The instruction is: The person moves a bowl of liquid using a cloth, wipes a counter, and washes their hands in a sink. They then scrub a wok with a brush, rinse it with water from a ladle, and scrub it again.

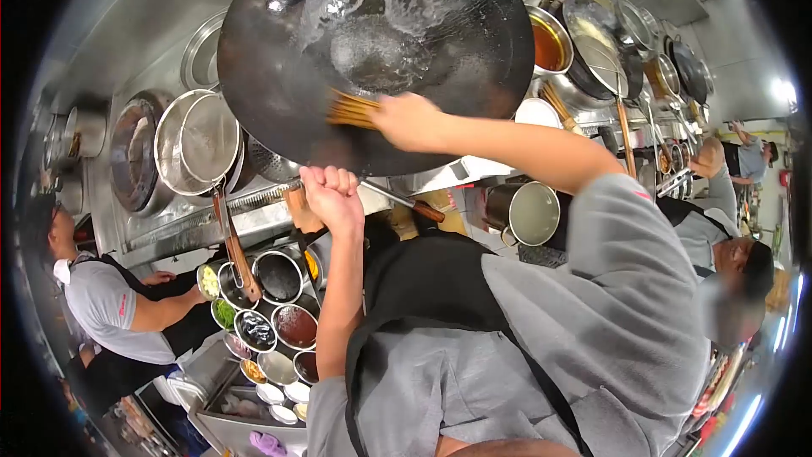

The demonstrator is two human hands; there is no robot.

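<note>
A large black wok is held tilted, its wet inside facing me, with whitish foam or water streaks near the middle. My left hand is a closed fist at the wok's near edge, gripping it there; the exact grip is hidden by the fingers. In my right hand is a bamboo wok brush, fingers wrapped round it. The bristles press against the wok's inner surface and are blurred by motion. Close to my left fist lies a perforated skimmer.
Wire strainers lie to the left, and a pot of reddish-brown liquid stands right of the wok. Several ingredient containers fill the lower left. One co-worker stands at left; another person is at right.
</note>
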